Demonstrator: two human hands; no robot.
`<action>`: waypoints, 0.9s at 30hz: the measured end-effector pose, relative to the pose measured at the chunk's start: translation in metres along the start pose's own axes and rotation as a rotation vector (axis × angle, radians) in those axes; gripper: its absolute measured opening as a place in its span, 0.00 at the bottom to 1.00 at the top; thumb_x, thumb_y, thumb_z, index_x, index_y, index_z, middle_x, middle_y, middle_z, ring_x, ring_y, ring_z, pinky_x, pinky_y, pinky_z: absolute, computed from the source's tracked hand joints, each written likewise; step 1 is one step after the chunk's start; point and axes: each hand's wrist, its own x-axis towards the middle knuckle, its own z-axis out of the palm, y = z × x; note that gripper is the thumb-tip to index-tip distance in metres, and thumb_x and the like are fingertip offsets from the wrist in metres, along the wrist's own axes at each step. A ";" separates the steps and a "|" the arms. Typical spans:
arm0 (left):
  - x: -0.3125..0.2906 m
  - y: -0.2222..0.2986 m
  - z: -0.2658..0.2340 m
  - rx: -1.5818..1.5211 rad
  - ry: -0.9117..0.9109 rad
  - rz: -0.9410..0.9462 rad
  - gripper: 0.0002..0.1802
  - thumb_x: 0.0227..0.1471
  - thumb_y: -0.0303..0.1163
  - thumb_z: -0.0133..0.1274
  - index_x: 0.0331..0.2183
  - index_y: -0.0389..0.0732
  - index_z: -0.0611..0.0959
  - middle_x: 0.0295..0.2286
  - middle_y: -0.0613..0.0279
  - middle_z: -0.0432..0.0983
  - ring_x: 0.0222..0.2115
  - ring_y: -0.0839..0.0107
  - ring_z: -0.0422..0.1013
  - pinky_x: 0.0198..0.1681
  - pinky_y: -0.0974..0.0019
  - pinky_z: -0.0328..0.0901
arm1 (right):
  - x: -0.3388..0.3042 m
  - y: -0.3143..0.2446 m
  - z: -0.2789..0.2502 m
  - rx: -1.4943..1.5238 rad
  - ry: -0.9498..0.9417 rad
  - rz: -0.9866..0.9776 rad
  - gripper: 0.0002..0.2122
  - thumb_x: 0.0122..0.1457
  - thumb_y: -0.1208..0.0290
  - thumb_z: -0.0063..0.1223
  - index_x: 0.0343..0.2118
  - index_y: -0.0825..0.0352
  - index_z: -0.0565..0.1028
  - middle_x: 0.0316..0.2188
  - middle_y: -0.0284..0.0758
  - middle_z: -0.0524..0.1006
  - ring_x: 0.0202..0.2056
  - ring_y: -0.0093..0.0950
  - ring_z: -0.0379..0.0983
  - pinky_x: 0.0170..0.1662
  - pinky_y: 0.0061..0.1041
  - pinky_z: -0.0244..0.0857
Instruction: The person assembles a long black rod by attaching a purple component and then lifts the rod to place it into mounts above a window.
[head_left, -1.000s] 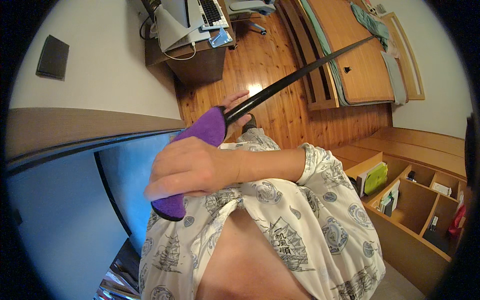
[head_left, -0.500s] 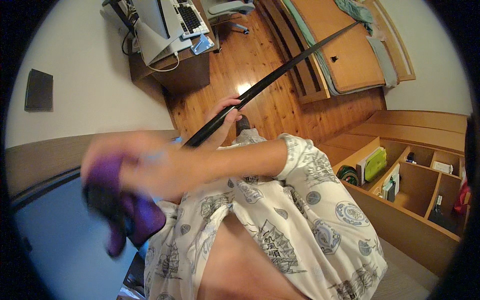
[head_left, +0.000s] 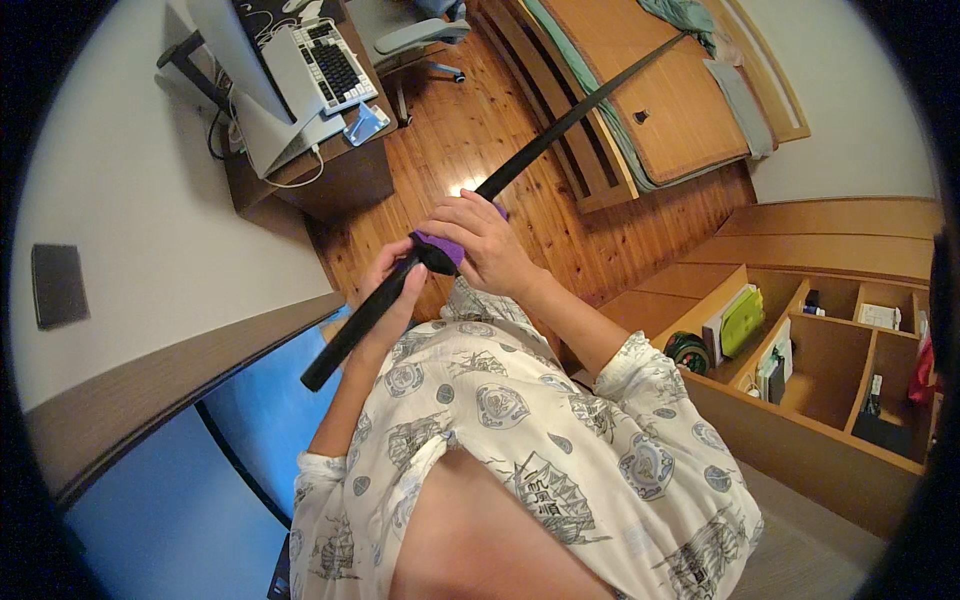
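Note:
A long black pole [head_left: 552, 137] runs slantwise from in front of my body toward the bed at the upper right. My left hand [head_left: 392, 316] is closed around it near its close end, which sticks out toward the lower left. Just beyond, my right hand [head_left: 482, 243] wraps a purple and black cloth [head_left: 440, 248] around the pole. The cloth shows between my two hands, and a bit of purple peeks out past my right fingers. Most of it is hidden under that hand.
A desk [head_left: 350, 185] with a monitor, a keyboard [head_left: 332, 65] and a blue-white card stands at upper left, by a grey chair [head_left: 420, 37]. The bed [head_left: 670, 120] lies upper right. A compartmented wooden shelf [head_left: 833, 365] is on the right. Blue panels [head_left: 180, 490] are at lower left.
My right hand has swung from the far left, where it held the cloth away from the pole, onto the pole with the cloth. The pole's close end now shows beyond my left hand.

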 end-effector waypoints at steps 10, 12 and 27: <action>0.018 0.038 -0.004 0.187 0.091 0.085 0.24 0.50 0.38 0.55 0.44 0.30 0.78 0.37 0.57 0.74 0.37 0.70 0.72 0.42 0.69 0.66 | 0.003 0.241 -0.127 -0.406 0.285 0.076 0.18 0.43 0.85 0.46 0.39 0.64 0.76 0.44 0.40 0.76 0.49 0.43 0.70 0.57 0.43 0.59; 0.018 0.044 -0.002 0.192 0.113 0.046 0.28 0.50 0.44 0.53 0.44 0.29 0.76 0.36 0.55 0.73 0.36 0.67 0.72 0.42 0.65 0.67 | -0.006 0.310 -0.161 -0.483 0.307 0.128 0.21 0.45 0.86 0.42 0.42 0.63 0.76 0.48 0.41 0.75 0.53 0.44 0.67 0.59 0.41 0.57; 0.027 0.052 0.012 0.016 0.222 -0.003 0.30 0.55 0.49 0.50 0.46 0.29 0.73 0.37 0.52 0.70 0.37 0.65 0.72 0.43 0.62 0.69 | -0.008 0.416 -0.160 0.776 0.703 0.917 0.14 0.65 0.62 0.34 0.40 0.70 0.67 0.37 0.42 0.77 0.36 0.35 0.77 0.39 0.34 0.73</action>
